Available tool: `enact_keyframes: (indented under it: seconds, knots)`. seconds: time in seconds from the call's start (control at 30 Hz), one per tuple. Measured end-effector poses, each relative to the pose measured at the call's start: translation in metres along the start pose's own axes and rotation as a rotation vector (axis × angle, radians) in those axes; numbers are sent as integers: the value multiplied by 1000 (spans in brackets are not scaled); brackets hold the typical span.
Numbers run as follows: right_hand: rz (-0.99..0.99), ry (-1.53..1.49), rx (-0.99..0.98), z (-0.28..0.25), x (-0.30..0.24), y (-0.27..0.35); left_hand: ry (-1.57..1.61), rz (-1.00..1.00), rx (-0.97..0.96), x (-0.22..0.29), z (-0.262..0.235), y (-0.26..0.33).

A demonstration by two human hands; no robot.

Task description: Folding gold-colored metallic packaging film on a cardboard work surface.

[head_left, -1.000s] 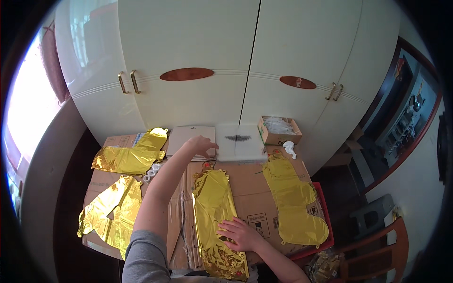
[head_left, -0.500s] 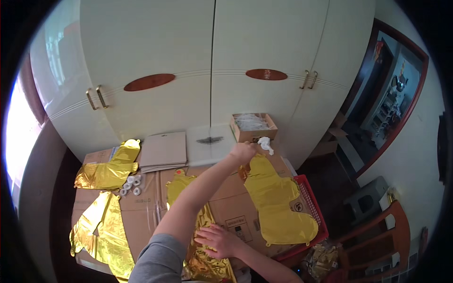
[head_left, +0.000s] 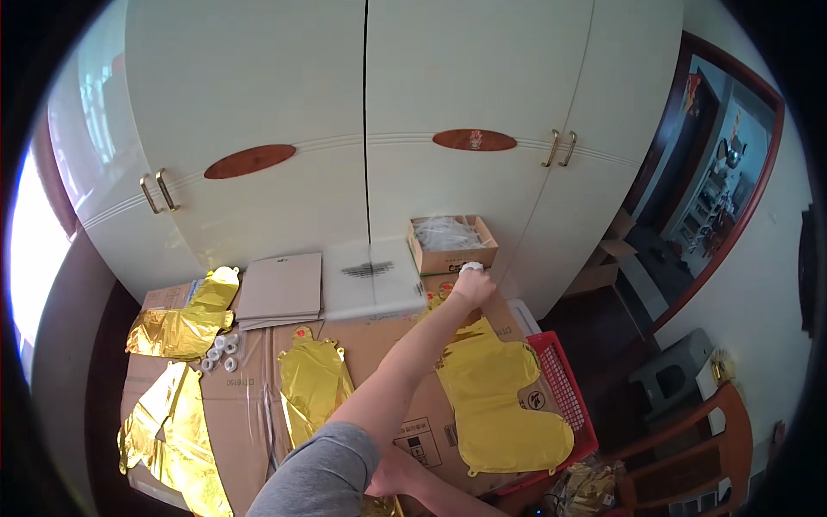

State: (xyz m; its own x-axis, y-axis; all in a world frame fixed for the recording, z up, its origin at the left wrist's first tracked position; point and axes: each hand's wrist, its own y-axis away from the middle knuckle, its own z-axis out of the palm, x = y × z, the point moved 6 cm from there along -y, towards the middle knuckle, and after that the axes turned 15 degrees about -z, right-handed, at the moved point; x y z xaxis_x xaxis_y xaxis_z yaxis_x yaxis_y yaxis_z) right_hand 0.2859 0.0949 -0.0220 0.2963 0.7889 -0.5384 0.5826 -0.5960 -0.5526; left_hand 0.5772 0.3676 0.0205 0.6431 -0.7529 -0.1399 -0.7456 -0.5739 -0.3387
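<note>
My left hand (head_left: 475, 288), arm stretched across to the far right, is closed on a crumpled white wad (head_left: 470, 267), perhaps tissue or cloth, in front of the small cardboard box (head_left: 454, 258). Low in the middle is my right hand (head_left: 388, 476); my left sleeve hides its fingers. Just beyond the right forearm lies a flat yellow foil balloon (head_left: 500, 409). Another gold foil balloon (head_left: 314, 388) lies left of my left arm, partly covered by it. A bit of gold foil (head_left: 379, 507) shows below my right hand.
Folded gold foil balloons (head_left: 185, 319) and a spread one (head_left: 177, 439) lie at the left. Beside them are several small white rolls (head_left: 231, 364) and stacked cardboard sheets (head_left: 280, 291). A red basket (head_left: 564, 388) borders the right side, a wooden chair (head_left: 689, 452) beyond.
My left hand has moved right and closed on the white wad. My right hand, spread on the gold foil before, is now mostly behind my left sleeve. The view has shifted slightly.
</note>
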Motion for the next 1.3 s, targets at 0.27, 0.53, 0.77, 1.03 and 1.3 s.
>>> enact_keyframes:
  seconds: [0.27, 0.53, 0.77, 1.03, 1.3]
  knots:
    - [-61, 167, -123, -25, -19, -16, 119, -140, -236, -96, -78, 59]
    - [-81, 270, -229, -17, -20, -16, -26, -105, -630, -304, -75, 218]
    - [-57, 272, -239, -14, -18, -14, 170, -38, -636, -330, -41, 222]
    - [-35, 253, -245, -15, -18, -13, 155, -110, -631, -327, -53, 214]
    - [-35, 257, -232, -16, -18, -14, 153, -124, -595, -327, -58, 212]
